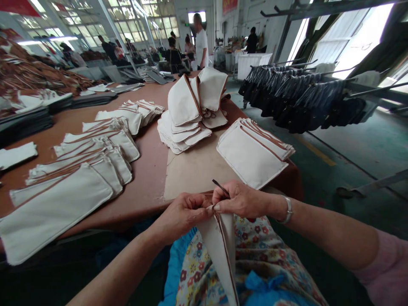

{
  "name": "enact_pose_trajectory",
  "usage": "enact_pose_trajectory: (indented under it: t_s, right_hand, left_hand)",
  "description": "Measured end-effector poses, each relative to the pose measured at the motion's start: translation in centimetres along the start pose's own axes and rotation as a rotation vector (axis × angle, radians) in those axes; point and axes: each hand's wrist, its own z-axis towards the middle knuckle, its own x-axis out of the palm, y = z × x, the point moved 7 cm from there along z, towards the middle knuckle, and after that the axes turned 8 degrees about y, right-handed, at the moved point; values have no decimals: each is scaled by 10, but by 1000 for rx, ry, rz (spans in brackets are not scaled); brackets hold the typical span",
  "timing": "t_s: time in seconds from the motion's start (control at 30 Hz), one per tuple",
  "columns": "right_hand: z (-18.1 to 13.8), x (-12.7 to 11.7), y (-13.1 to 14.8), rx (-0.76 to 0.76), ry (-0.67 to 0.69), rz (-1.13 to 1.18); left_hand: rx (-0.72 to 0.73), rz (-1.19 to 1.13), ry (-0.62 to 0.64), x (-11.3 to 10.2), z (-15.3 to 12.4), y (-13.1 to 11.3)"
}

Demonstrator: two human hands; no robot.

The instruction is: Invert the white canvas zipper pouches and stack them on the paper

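While both hands' fingers [207, 207] pinch it, pouch [219, 246] hangs below.

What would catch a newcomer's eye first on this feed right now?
Both hands meet at the bottom centre: the left hand and right hand pinch the top of a cream pouch with brown trim, the right also holding a thin dark tool. Behind them, stacks of pouches cover the brown table.
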Motion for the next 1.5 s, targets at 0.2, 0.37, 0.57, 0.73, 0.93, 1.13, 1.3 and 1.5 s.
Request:
enact_pose_trajectory:
  t_s: [0.2,0.37,0.57,0.73,0.93,1.13,1.3,1.5]
  right_hand:
    - [-4,0,3,-76,-118,-138]
    - [-12,5,5,-200,-240,-177]
    - [-37,15,20,-664,-283,-496]
    - [-49,27,19,-769,-317,-905]
    - [-39,5,16,-487,-187,-319]
    - [-22,2,22,-203,176,-168]
    - [-14,11,19,-265,162,27]
    - [-4,-2,33,-312,8,-113]
  left_hand:
    - [-26,90,-66,1,2,-5]
    - [-36,27,-139,1,1,3]
    - [-108,-433,-75,10,-2,21]
    - [-174,-307,-18,15,-2,31]
    - [-25,12,7,14,-10,10]
    - [143,403,-61,15,-18,-29]
    - [201,361,-124,19,-24,-36]
    - [213,13,-446,5,-38,-14]
